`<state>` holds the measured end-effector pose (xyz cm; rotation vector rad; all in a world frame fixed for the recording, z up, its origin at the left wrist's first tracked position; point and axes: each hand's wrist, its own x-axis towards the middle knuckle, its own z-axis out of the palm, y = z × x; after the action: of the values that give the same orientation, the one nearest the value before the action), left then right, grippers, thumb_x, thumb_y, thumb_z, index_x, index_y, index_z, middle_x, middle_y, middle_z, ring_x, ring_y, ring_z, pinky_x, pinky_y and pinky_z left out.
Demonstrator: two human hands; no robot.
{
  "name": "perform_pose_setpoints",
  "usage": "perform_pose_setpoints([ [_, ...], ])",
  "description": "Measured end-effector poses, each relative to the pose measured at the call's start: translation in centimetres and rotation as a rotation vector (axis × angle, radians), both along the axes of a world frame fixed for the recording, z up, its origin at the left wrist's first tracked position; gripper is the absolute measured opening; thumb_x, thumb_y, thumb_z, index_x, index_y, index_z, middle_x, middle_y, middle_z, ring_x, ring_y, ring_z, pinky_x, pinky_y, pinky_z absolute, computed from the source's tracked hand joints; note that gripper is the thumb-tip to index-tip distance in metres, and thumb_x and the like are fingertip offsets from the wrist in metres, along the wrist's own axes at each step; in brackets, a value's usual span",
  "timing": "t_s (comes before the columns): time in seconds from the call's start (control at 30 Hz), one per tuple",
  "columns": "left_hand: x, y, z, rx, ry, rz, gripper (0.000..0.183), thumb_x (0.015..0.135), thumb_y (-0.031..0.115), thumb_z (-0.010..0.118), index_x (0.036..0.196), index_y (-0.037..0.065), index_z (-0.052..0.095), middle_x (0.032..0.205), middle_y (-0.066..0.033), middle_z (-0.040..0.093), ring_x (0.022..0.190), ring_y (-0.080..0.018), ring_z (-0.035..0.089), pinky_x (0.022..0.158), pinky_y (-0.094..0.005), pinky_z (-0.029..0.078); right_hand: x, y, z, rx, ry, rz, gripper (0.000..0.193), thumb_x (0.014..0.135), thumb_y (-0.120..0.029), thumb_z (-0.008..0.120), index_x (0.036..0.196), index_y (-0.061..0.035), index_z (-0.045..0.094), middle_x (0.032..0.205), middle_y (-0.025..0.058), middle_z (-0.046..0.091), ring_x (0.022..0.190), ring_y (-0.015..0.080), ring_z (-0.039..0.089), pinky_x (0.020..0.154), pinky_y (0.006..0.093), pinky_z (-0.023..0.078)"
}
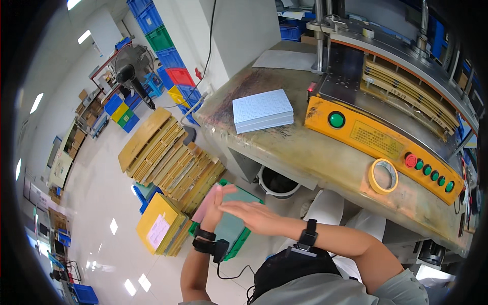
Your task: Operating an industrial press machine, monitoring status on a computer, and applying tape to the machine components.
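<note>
My left hand and my right hand meet above a green crate beside my legs. The right hand lies flat with its fingers stretched toward the left hand and touching or overlapping it. Fingers of the left hand stretch out to the right, partly covered by the right hand. Neither hand visibly holds anything. Inside the crate lie grey-green sheets, and a pink sheet shows next to the left hand. On the worktable rests a neat stack of light blue printed sheets.
A press machine with an orange control panel occupies the table's right side. A roll of yellow tape lies in front. Wooden boards and yellow boards are stacked on the floor. A bucket stands under the table.
</note>
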<state>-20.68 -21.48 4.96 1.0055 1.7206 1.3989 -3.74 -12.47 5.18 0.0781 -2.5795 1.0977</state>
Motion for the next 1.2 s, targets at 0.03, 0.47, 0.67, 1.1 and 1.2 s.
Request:
perform_pose_setpoints([
  [0.03,-0.1,-0.3,-0.6,0.004,-0.003,0.007,0.055,0.102,0.039,0.027,0.118,-0.004,0.057,0.113,-0.0154,0.063,0.115,-0.0249,0.052,0.103,-0.0388,0.035,0.0,0.3,0.7,-0.135,0.064,0.015,0.043,0.088,-0.009,0.050,0.131,-0.0064,0.045,0.124,0.0181,0.052,0.113,0.0335,0.051,0.095,0.0388,0.041],
  [0.47,6.1,4.5,3.2,0.323,0.474,0.032,0.056,0.097,0.047,0.033,0.120,0.002,0.058,0.128,-0.0162,0.053,0.121,-0.0315,0.048,0.103,-0.0465,0.033,1.5,3.3,-1.9,-0.872,-0.072,-0.020,0.050,0.096,-0.010,0.045,0.143,-0.0047,0.029,0.143,0.0161,0.035,0.105,0.0235,0.059,0.100,0.0362,0.039],
  [0.67,13.1,5.9,4.4,0.389,1.100,-0.570,0.055,0.092,0.049,0.031,0.116,0.010,0.062,0.117,-0.0100,0.061,0.115,-0.0296,0.053,0.110,-0.0545,0.020,0.4,0.6,-9.3,-0.882,0.311,0.002,0.060,0.090,-0.016,0.052,0.144,-0.0074,0.028,0.135,0.0116,0.044,0.112,0.0224,0.050,0.098,0.0364,0.040],
  [1.1,9.4,9.9,6.1,0.023,1.237,-0.643,0.021,0.086,0.024,0.061,0.098,0.007,0.066,0.101,-0.0093,0.066,0.097,-0.0296,0.061,0.087,-0.0422,0.045,25.3,5.9,9.4,0.123,0.366,-0.467,0.039,0.083,-0.008,0.060,0.121,-0.0049,0.056,0.112,0.0110,0.061,0.102,0.0279,0.057,0.087,0.0391,0.048],
  [1.2,14.6,11.5,8.9,0.189,0.840,-0.752,0.019,0.081,0.023,0.068,0.092,0.008,0.066,0.091,-0.0050,0.068,0.090,-0.0283,0.063,0.089,-0.0428,0.044,30.0,8.0,9.6,0.520,0.142,-0.983,0.029,0.080,-0.017,0.066,0.108,-0.0112,0.061,0.108,0.0045,0.062,0.094,0.0229,0.060,0.076,0.0356,0.048],
])
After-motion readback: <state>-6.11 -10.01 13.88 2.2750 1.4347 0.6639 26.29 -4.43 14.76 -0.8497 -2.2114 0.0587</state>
